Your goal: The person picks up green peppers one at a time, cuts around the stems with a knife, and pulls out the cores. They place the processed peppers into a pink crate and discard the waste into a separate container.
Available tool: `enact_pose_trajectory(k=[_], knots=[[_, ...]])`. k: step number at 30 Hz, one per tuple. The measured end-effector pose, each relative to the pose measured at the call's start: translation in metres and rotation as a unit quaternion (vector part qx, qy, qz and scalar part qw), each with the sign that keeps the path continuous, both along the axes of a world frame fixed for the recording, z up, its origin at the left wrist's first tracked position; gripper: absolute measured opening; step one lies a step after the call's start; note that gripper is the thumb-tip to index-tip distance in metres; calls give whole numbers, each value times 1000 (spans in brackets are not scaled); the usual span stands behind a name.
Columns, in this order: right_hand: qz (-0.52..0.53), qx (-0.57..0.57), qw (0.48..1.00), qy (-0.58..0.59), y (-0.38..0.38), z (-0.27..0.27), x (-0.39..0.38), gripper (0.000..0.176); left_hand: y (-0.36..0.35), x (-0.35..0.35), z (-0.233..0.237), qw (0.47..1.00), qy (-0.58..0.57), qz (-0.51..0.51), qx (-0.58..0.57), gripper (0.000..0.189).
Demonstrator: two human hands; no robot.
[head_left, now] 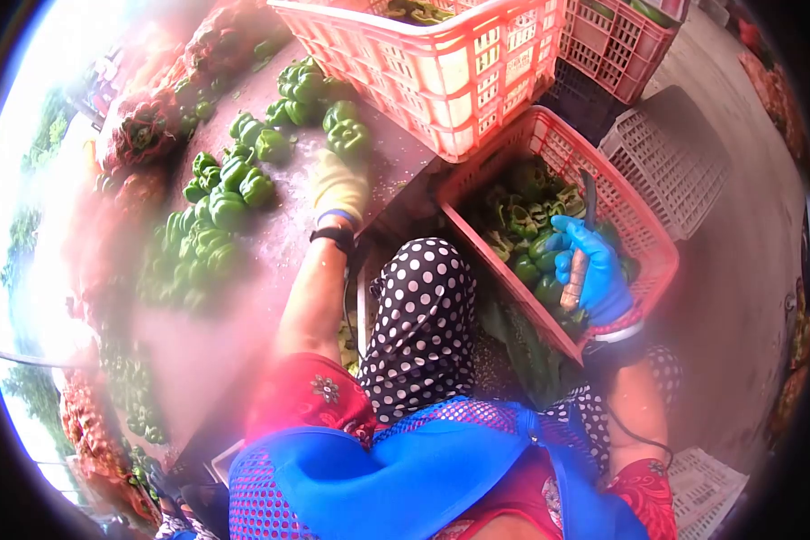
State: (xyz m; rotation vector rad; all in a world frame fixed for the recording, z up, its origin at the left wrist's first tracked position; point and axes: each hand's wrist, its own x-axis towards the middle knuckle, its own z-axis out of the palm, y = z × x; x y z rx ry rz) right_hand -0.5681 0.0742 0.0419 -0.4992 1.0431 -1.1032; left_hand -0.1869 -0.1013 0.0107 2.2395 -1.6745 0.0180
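My left hand (337, 191), in a pale yellow-white glove, reaches over the table with its fingertips right at a green bell pepper (347, 139). Glare washes out those fingers, and I cannot tell whether they grip the pepper. More green bell peppers (229, 209) lie in a loose row to the left of it. My right hand (596, 274), gloved in blue, is closed round the wooden handle of a knife (576, 281) whose dark, curved blade points away from me. Below the knife, a pink crate (488, 259) holds green peppers and cut pepper pieces (524, 216).
On the table's (396, 171) far corner stands a larger pink crate (450, 85). Behind the lower crate are another stacked crate (621, 45) and a pale, tilted crate (666, 166). Filled red net sacks (139, 135) line the left side. Black polka-dot trousers (423, 324) show between table and crate.
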Motion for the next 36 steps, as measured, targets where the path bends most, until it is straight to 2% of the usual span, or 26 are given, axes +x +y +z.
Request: enact_pose_trajectory(k=[1, 4, 7, 8, 9, 11, 14, 15, 16, 17, 20, 23, 25, 27, 28, 29, 30, 31, 32, 34, 35, 36], knots=[[-5, 0, 1000, 2, -1, 2, 0, 42, -1, 15, -28, 992, -99, -65, -49, 44], [-5, -6, 1000, 21, -2, 6, 3, 42, 17, 28, -22, 985, -140, -101, 1, 31], [1, 16, 1000, 18, -3, 3, 5, 40, 48, 57, -13, 991, -81, -106, 26, 28], [2, 16, 1000, 16, -2, 2, 5, 40, 64, 73, -15, 985, -106, -111, 73, 30], [3, 15, 1000, 13, -1, -1, 4, 40, 87, 68, 10, 988, -79, -64, 115, 31], [0, 14, 1000, 16, -3, -3, 4, 39, 128, 82, 23, 988, -52, -53, 138, 35], [-13, 21, 1000, 19, 1, 5, 9, 36, 161, 104, 39, 976, 73, 10, 207, 40], [-4, 37, 999, -5, -3, -4, 5, 36, 164, 125, 21, 918, 334, -16, 214, 45], [-8, 52, 999, -7, -3, -9, 2, 36, 167, 146, 4, 795, 565, 7, 221, 49], [-12, 67, 998, -9, -3, -13, -1, 36, 175, 143, 20, 588, 779, 60, 208, 51], [-15, 70, 997, -11, -7, -18, -2, 35, 176, 113, 42, 438, 889, 38, 126, 58], [-19, 71, 997, -22, -6, -17, -1, 32, 177, 97, 50, 447, 889, 13, 95, 61], [-27, 78, 996, -42, -7, -25, -5, 29, 180, 100, 45, 542, 830, 37, 123, 56], [-41, 94, 986, -131, -8, -38, -17, 27, 176, 109, 40, 631, 746, 95, 192, 51], [-54, 94, 979, -175, -9, -44, -23, 27, 173, 110, 41, 798, 555, 62, 226, 45], [-85, 93, 968, -219, -10, -50, -28, 26, 164, 91, 68, 937, 177, -22, 300, 45], [-113, 89, 954, -263, -11, -56, -31, 26, 151, 80, 64, 972, 38, -78, 218, 47], [-135, 85, 938, -307, -13, -60, -35, 25, 138, 71, 61, 979, -101, -126, 125, 49], [-188, 97, 925, -317, -16, -58, -33, 30, 116, 66, 54, 985, -40, -150, 79, 50], [-150, 50, 931, -328, -13, -40, -19, 34, 61, 61, 41, 978, 82, -193, -5, 53], [-130, 28, 933, -333, -12, -34, -17, 36, 35, 45, 50, 968, 232, -58, 70, 59], [-70, 7, 923, -379, -13, -42, -20, 40, 5, 46, 41, 960, 263, -22, 91, 59]])
